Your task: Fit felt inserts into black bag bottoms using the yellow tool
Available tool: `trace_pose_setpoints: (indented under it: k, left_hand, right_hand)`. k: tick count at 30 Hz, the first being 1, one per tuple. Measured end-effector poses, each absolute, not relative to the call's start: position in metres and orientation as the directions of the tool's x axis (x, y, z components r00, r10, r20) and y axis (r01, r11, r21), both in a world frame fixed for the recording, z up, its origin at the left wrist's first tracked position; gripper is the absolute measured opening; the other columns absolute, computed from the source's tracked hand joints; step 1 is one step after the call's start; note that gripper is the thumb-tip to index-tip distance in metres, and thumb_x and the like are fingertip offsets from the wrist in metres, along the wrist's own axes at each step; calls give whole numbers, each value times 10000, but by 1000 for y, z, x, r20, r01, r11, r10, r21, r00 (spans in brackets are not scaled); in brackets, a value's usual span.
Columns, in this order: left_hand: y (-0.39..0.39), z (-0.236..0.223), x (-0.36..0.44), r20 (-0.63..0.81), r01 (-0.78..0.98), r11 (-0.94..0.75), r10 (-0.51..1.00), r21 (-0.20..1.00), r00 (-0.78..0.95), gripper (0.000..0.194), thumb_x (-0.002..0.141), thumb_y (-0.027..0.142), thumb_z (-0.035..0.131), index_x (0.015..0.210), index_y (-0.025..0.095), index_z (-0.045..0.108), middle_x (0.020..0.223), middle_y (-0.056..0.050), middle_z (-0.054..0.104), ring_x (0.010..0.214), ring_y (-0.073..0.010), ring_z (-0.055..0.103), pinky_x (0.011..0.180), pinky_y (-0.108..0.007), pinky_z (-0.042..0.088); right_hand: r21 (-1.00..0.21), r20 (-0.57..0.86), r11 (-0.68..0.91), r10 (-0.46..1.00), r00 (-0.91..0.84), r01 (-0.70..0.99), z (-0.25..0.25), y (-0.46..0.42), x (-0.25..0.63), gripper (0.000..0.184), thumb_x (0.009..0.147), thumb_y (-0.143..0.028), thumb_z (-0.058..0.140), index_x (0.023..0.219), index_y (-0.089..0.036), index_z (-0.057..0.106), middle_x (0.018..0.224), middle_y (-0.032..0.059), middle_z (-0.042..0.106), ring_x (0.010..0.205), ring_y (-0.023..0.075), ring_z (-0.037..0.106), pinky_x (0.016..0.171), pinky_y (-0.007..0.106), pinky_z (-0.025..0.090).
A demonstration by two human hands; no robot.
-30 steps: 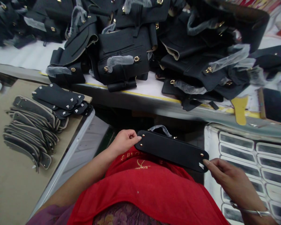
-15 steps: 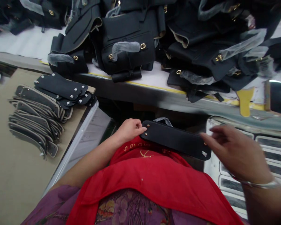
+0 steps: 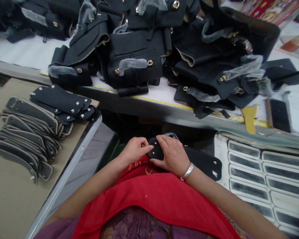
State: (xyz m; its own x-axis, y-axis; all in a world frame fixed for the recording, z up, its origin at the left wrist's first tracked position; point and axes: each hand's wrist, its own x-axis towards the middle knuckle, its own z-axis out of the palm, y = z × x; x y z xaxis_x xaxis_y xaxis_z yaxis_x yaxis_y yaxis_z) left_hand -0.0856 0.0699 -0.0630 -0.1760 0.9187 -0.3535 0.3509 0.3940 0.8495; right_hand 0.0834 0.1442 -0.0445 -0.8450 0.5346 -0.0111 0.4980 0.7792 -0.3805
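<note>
A long black leather strip [image 3: 201, 157] with rounded ends lies across my lap, over the red apron [image 3: 149, 194]. Gold studs show at both its ends, and a scrap of white tape sticks near the right one. My left hand [image 3: 134, 150] pinches the strip's left end beside two studs, thumb and fingertips closed. Across the strip, close to that same end, lies my right hand [image 3: 173, 154], its fingers at the far edge and its thumb at the near edge. This hand hides part of the leather.
To the left, a brown board [image 3: 12, 205] carries stacked leather strips [image 3: 27, 132], some with white tape bits. Black bags [image 3: 137, 49] with plastic-wrapped hardware crowd the bench ahead. A yellow scraper [image 3: 249, 118] and a dark phone-like slab [image 3: 280, 114] lie right, above a white slotted panel [image 3: 271, 159].
My right hand has moved left from the strip's right end to near its left end. My left hand keeps its pinch. The view has shifted slightly.
</note>
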Motion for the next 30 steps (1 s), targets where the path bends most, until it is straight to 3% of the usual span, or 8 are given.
trace_pose_setpoints:
  k: [6,12,17,20,22,26,30]
  left_hand:
    - [71,-61,-86,-359,351,398,917,848,-174,276,750,384,563,606,152,530,544,32,502,501,-89,426,469,-209,294]
    - [77,-59,-90,-304,536,333,942,776,-144,280,756,371,552,576,164,492,540,32,485,506,-94,410,485,-224,270]
    - [79,-63,-93,-315,620,306,944,722,-99,269,752,423,549,660,183,471,561,45,478,517,-105,430,483,-223,289]
    - [80,-57,-96,-329,677,306,939,670,-99,302,742,450,565,881,185,522,723,9,566,602,-138,518,534,-246,386]
    - [82,-47,-93,-244,764,215,967,608,-77,417,734,416,591,1064,177,504,963,-59,594,813,-192,575,686,-305,459]
    - [93,-25,-59,-7,865,-139,987,482,162,560,775,349,573,1278,179,392,1283,-114,467,1188,-249,424,999,-408,341]
    - [111,-29,-10,-2,788,-393,894,474,448,832,660,522,674,1336,185,325,1345,-136,422,1231,-282,384,1048,-453,267]
  right_hand:
    - [-372,-10,789,523,-852,488,-47,147,84,742,682,-515,660,1263,-105,447,1260,166,485,1104,314,456,915,445,353]
    - [-368,-29,782,531,-847,502,-48,144,77,776,664,-526,681,1263,-92,445,1248,181,494,1096,329,468,904,480,367]
    - [-491,-27,737,521,-853,465,-34,160,109,830,653,-540,685,1293,-93,406,1275,173,479,1156,304,457,973,453,377]
    - [-561,9,587,709,-705,583,-23,179,173,650,764,-488,591,1285,-140,421,1272,146,488,1158,269,474,980,438,394]
    - [-613,-19,419,839,-543,669,-23,186,222,549,795,-463,555,1244,-158,467,1243,133,514,1126,261,505,974,448,405]
    - [-807,-219,41,905,-364,589,-43,178,282,477,807,-472,535,1178,-174,522,1173,115,576,1064,232,563,946,411,451]
    - [-869,-245,-31,894,-376,493,-62,160,285,449,811,-439,540,1185,-190,532,1188,85,574,1082,212,549,984,409,416]
